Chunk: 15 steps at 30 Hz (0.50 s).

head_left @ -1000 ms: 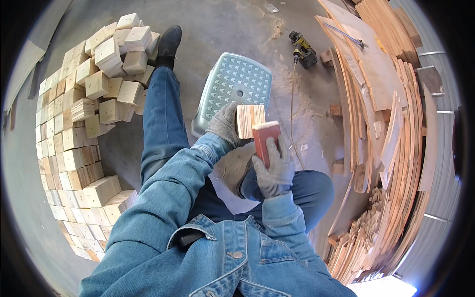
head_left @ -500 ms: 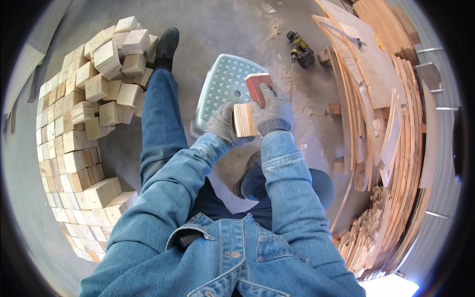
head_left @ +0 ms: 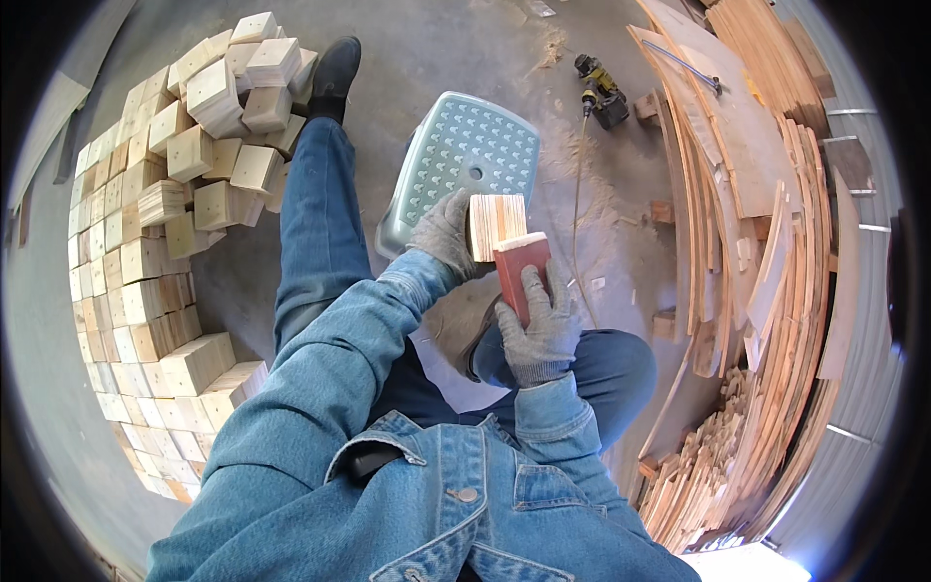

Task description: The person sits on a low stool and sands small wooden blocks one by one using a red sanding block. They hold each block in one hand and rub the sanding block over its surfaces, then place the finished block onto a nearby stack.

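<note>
My left hand (head_left: 446,236), in a grey glove, is closed round the far-left side of a pale layered wooden block (head_left: 497,225). In my right hand (head_left: 539,330), gloved the same way, is a sanding block (head_left: 522,276) with a reddish-brown face. Its upper end overlaps the lower right corner of the wooden block; whether the two touch there I cannot tell. Just beyond my hands stands a pale green plastic step stool (head_left: 465,145) with a raised pattern and a round hole in its top.
On the left is a large stack of wooden blocks (head_left: 145,257), loosely heaped at its far end. A yellow and black cordless drill (head_left: 601,94) lies on the dusty floor at far right. Planks and boards (head_left: 737,194) are piled along the right, with thin wood strips (head_left: 703,466) nearer me.
My right hand has drawn back toward me with the sanding block. My left hand has lifted the wooden block slightly away and to the right, and its grain face now shows more.
</note>
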Motion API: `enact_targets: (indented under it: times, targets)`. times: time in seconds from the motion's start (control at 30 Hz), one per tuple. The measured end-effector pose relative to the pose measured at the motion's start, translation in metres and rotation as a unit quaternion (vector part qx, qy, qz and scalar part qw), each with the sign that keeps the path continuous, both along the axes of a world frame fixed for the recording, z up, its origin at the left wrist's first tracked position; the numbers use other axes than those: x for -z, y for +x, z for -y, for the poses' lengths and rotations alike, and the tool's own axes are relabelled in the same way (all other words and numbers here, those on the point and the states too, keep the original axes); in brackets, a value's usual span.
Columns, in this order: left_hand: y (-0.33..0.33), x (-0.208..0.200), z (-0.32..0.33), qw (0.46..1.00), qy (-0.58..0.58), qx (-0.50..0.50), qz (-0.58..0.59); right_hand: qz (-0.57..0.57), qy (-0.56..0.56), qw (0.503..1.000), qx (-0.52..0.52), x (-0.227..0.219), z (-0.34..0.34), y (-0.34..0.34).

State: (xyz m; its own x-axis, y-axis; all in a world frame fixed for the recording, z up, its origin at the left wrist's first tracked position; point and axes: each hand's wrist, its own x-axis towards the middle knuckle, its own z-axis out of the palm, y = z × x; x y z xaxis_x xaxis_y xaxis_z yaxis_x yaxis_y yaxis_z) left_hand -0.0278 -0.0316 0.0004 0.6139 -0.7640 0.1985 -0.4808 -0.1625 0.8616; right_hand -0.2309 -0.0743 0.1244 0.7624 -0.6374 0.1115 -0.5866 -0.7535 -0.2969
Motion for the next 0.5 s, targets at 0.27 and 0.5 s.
enact_targets:
  times: [0.27,0.5]
  targets:
    - [0.002,0.009,0.0,0.998,0.069,0.002,-0.008,0.018,-0.005,1.0,-0.009,0.01,0.072,0.086]
    - [0.004,-0.007,-0.002,0.999,0.032,0.006,-0.012,0.029,0.002,0.999,0.015,0.013,0.086,0.093]
